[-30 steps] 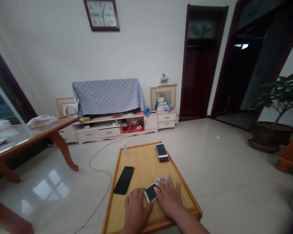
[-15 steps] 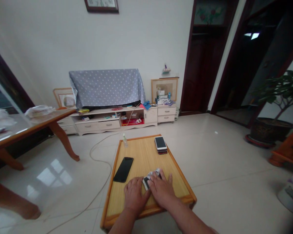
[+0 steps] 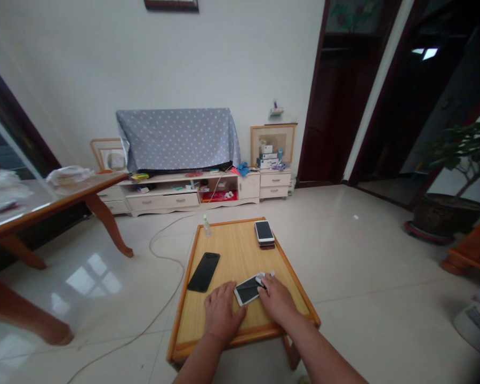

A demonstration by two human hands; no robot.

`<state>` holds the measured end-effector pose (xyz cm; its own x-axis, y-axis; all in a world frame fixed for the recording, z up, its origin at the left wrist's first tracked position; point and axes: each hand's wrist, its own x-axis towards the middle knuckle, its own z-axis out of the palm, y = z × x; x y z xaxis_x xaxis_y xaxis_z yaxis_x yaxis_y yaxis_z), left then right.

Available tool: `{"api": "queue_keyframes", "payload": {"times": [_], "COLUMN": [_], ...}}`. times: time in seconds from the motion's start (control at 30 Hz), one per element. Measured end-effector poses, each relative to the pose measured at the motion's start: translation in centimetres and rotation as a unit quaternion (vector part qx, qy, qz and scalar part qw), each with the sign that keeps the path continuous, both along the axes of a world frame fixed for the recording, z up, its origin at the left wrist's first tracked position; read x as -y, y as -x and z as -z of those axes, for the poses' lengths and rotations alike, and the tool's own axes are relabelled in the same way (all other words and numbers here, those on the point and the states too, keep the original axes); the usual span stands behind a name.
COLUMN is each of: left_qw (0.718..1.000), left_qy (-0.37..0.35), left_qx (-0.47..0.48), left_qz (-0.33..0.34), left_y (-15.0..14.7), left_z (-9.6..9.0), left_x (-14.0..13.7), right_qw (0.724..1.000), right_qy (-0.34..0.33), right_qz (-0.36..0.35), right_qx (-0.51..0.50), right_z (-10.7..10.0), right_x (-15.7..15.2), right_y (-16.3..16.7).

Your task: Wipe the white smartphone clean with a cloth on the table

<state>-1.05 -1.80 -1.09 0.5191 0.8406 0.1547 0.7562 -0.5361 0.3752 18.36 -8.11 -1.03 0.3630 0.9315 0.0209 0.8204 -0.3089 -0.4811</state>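
A white-framed smartphone (image 3: 248, 290) with a dark screen lies flat and slanted near the front of the small wooden table (image 3: 232, 240). My left hand (image 3: 223, 312) steadies its left end, fingers at the upper corner and thumb at the lower one. Against the right part of the screen, my right hand (image 3: 278, 302) presses a crumpled white wipe (image 3: 260, 278), its fingers bent over it. Part of the wipe and the phone's right end are hidden under those fingers. To the left lies a larger black smartphone (image 3: 204, 272).
A stack of phones (image 3: 264, 232) sits at the table's back right, and a small clear bottle (image 3: 207, 226) stands at its back left. A cable (image 3: 176, 298) runs over the floor on the left, near a larger wooden table (image 3: 104, 213). A low white cabinet (image 3: 164, 202) stands by the wall.
My right hand has slid right with the wipe, uncovering more of the phone's screen. The left hand stays at the phone's left end. The view has shifted slightly.
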Motion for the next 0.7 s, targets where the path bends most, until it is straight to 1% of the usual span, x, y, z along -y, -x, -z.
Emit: {"api": "queue_keyframes", "payload": {"times": [0.17, 0.3, 0.47, 0.6, 0.7], "left_qw": [1.000, 0.999, 0.996, 0.992, 0.991], "left_qy": [-0.001, -0.020, -0.011, 0.000, 0.004], "left_qx": [0.008, 0.024, 0.062, 0.113, 0.126], "left_qz": [0.026, 0.041, 0.056, 0.054, 0.051], "left_y": [0.3, 0.5, 0.4, 0.3, 0.3], "left_z": [-0.2, 0.1, 0.6, 0.9, 1.1], "left_x": [0.3, 0.4, 0.3, 0.3, 0.3], "right_qw": [0.999, 0.990, 0.966, 0.941, 0.918], "right_qy": [-0.034, -0.099, -0.180, -0.234, -0.276], "right_qz": [0.005, 0.020, 0.084, 0.116, 0.145], "right_qx": [-0.035, -0.098, -0.165, -0.217, -0.245], "right_z": [1.0, 1.1, 0.5, -0.1, -0.5], "right_x": [-0.2, -0.5, -0.3, -0.2, -0.4], "right_y": [0.3, -0.1, -0.6, -0.8, -0.8]}}
